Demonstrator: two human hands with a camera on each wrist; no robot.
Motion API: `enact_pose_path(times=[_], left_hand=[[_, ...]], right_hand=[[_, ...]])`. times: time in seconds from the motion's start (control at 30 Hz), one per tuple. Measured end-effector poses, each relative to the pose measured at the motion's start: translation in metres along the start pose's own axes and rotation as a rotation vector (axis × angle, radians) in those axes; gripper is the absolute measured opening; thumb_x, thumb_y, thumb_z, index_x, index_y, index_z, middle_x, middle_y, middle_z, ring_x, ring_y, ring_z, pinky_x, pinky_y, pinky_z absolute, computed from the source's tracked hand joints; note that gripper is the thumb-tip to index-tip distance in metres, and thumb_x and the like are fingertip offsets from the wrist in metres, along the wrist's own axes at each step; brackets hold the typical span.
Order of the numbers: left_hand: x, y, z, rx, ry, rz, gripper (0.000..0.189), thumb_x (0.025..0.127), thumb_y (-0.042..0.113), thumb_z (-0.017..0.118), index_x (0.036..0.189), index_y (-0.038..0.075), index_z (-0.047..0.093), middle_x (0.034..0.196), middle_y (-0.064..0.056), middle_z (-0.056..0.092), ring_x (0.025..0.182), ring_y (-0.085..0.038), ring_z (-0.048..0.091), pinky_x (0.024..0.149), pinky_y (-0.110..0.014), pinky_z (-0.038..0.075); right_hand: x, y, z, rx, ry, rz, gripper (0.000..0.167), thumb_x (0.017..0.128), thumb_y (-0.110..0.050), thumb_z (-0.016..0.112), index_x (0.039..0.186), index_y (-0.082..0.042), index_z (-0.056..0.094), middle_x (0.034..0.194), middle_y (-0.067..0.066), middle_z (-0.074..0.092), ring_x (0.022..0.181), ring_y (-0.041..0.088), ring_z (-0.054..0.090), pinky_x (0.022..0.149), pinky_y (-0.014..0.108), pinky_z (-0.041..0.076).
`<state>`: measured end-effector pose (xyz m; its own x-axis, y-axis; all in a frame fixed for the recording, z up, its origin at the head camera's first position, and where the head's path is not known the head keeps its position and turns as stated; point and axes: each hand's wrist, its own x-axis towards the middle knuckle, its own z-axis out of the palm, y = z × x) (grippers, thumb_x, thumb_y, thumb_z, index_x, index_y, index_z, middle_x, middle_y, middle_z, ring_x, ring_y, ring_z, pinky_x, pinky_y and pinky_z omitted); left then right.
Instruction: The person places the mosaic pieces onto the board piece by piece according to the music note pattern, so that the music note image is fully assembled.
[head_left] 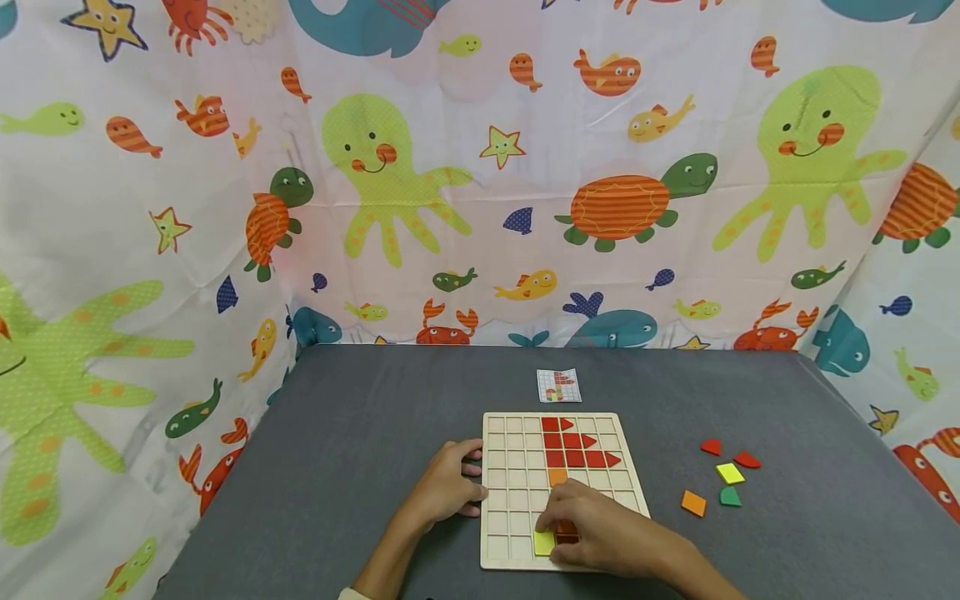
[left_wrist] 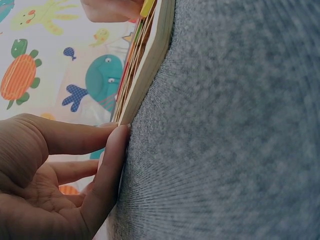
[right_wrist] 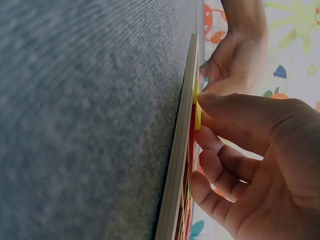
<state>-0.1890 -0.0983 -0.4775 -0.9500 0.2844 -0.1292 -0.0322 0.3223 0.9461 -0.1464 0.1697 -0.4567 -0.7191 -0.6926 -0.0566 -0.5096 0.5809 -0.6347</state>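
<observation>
A pale wooden grid board [head_left: 496, 500] lies on the grey table. At its left edge is my left hand [head_left: 447, 482], thumb and fingertips holding the rim, also seen in the left wrist view [left_wrist: 60, 175]. My right hand [head_left: 603, 529] is over the board's near part. Its thumb and forefinger pinch a yellow square tile [right_wrist: 198, 119], close over the board in the right wrist view. Under this hand sits a dark red tile [head_left: 567, 538], partly hidden. Farther up are rows of red tiles [head_left: 574, 458] with pointed ends and an orange tile [head_left: 557, 477].
Right of the board lie loose pieces: two red ones [head_left: 711, 447], a yellow one [head_left: 730, 473], a green one [head_left: 730, 497] and an orange square [head_left: 693, 503]. Behind the board is a small printed pattern card [head_left: 558, 386]. A sea-animal curtain [head_left: 480, 208] hangs around the table.
</observation>
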Motion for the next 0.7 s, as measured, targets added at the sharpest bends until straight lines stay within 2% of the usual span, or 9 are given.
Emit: enact_pose_path(times=[0.3, 0.53, 0.7], left_hand=[[0.0, 0.0, -0.001, 0.0, -0.003, -0.004, 0.076, 0.08, -0.012, 0.076, 0.152, -0.003, 0.052, 0.133, -0.018, 0.053, 0.114, -0.03, 0.06, 0.058, -0.038, 0.066], [0.0, 0.002, 0.0, 0.002, -0.005, -0.005, 0.075, 0.081, -0.014, 0.076, 0.152, -0.004, 0.052, 0.132, -0.019, 0.053, 0.113, -0.031, 0.06, 0.06, -0.038, 0.066], [0.0, 0.001, 0.0, 0.001, -0.007, -0.009, 0.075, 0.082, -0.014, 0.076, 0.152, -0.004, 0.052, 0.133, -0.018, 0.053, 0.113, -0.031, 0.06, 0.06, -0.037, 0.066]], right_hand=[[0.0, -0.001, 0.0, 0.008, -0.024, 0.01, 0.018, 0.093, -0.027, 0.081, 0.111, -0.026, 0.08, 0.105, -0.019, 0.062, 0.096, -0.001, 0.052, 0.082, 0.022, 0.051], [-0.002, 0.006, -0.006, 0.031, 0.041, 0.018, 0.02, 0.095, -0.025, 0.08, 0.115, -0.024, 0.079, 0.108, -0.016, 0.065, 0.098, 0.002, 0.054, 0.085, 0.024, 0.053], [-0.009, 0.013, -0.018, 0.121, 0.086, 0.055, 0.023, 0.096, -0.022, 0.08, 0.118, -0.019, 0.077, 0.109, -0.009, 0.067, 0.095, 0.008, 0.058, 0.078, 0.024, 0.054]])
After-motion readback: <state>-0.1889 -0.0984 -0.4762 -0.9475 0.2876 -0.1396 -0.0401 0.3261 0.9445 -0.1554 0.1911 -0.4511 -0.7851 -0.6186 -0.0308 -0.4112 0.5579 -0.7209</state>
